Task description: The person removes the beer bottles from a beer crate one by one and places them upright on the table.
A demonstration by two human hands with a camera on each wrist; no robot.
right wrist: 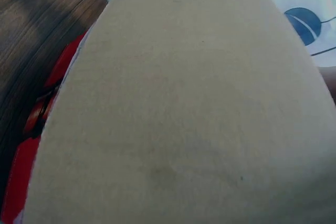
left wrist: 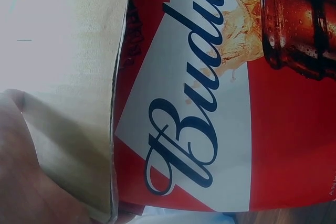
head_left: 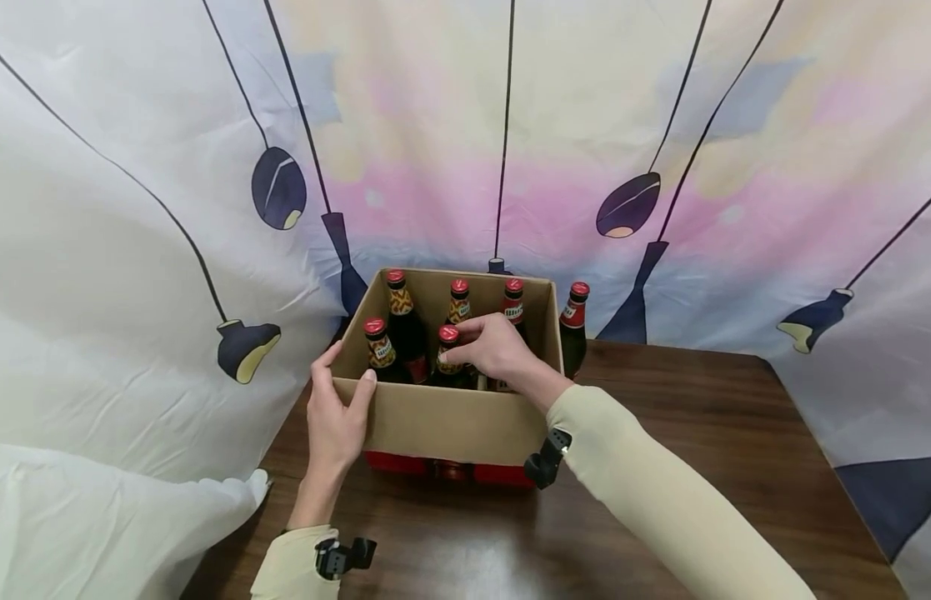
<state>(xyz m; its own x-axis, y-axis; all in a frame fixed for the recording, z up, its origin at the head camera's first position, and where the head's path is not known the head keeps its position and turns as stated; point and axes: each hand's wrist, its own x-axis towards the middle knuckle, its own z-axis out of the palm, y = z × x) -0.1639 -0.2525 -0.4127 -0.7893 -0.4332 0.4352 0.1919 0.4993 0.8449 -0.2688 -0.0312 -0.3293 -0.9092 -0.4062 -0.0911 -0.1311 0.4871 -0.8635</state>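
Note:
An open cardboard box (head_left: 442, 421) with red printed sides holds several dark beer bottles with red caps. My left hand (head_left: 337, 417) grips the box's front left corner, thumb at the top edge of the folded-out front flap. With thumb and fingers, my right hand (head_left: 495, 346) pinches the neck of the front middle beer bottle (head_left: 448, 354), just under its cap. In the left wrist view, part of the left hand (left wrist: 31, 171) lies against the flap (left wrist: 79, 77), beside the printed red side (left wrist: 294, 145). The flap (right wrist: 173, 103) fills most of the right wrist view, hiding the right hand.
Another beer bottle (head_left: 573, 329) stands outside the box, close to its right side. The box is on a dark wooden table (head_left: 683, 433). A patterned cloth (head_left: 435, 125) hangs behind, and white cloth (head_left: 120, 525) bunches at the table's left edge.

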